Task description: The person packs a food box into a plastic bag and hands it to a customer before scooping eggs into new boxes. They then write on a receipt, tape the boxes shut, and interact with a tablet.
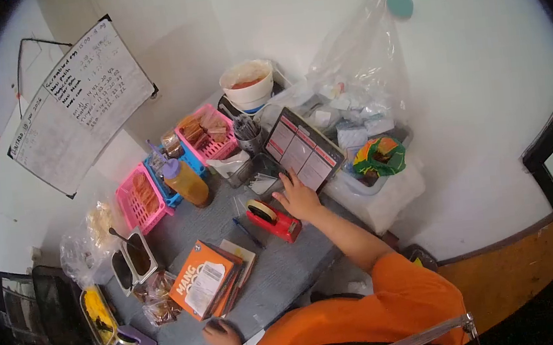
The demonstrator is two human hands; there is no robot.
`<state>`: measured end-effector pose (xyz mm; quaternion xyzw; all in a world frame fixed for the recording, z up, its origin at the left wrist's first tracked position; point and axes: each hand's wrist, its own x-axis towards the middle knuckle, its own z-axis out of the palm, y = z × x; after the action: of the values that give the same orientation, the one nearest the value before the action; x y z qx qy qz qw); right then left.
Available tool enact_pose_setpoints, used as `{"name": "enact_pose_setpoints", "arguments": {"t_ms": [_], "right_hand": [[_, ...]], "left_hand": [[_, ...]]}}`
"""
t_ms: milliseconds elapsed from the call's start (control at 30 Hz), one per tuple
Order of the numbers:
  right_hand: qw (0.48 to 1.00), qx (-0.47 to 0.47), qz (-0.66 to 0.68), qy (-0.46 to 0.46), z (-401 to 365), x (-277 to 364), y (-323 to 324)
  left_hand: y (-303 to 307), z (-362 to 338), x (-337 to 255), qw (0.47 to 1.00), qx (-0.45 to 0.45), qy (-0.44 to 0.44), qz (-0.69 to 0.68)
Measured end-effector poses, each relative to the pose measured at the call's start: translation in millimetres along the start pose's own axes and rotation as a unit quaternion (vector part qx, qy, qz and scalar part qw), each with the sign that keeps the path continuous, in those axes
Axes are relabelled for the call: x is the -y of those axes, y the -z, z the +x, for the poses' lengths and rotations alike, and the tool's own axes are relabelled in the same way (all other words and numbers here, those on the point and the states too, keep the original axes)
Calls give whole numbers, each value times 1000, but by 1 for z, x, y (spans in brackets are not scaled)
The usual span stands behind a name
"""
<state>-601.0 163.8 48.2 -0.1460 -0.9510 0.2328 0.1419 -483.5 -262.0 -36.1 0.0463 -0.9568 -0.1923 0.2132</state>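
My right hand (pixel 297 198) reaches across the table with its fingers apart, fingertips right at the lower left edge of a tablet (pixel 304 148) with a lit red and white screen. Just below that hand stands a red tape dispenser (pixel 276 221), and a blue pen (pixel 248 232) lies to its left. My left hand (pixel 223 338) rests at the near edge of the table, below a stack of orange boxes (pixel 205 278). A dark patch shows at its fingers, and I cannot tell whether it holds anything.
Pink baskets (pixel 140 199) of packed food, a sauce bottle (pixel 186 181) and a white bucket (pixel 247 87) line the back. Metal sauce containers (pixel 139 257) and a tray of yellow food (pixel 98 316) stand left. Beyond the tablet is a plastic tub (pixel 374 182); a whiteboard (pixel 82 101) hangs behind.
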Motion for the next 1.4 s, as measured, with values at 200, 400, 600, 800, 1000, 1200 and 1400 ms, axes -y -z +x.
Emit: {"name": "enact_pose_setpoints", "arguments": {"t_ms": [200,400,600,800,1000,1200,1400], "right_hand": [[1000,5,16,-6,-14,-1,-8],[999,-12,38,2,-24,8,-5],[999,4,26,-44,9,2,3],[998,-8,32,-48,11,-8,3],[991,-95,51,-79,23,-16,28],[985,-148,28,-80,24,-16,44],[991,-124,13,-52,24,-11,30]], "left_hand": [[-10,-3,16,1000,9,20,-13],[-8,-1,13,1000,-12,20,-6],[-7,-2,12,999,-14,18,-24],[-7,1,12,999,-11,18,-44],[-7,-1,11,999,-23,12,-31],[-5,2,8,999,-11,17,-30],[-3,3,8,999,13,33,-38]]}}
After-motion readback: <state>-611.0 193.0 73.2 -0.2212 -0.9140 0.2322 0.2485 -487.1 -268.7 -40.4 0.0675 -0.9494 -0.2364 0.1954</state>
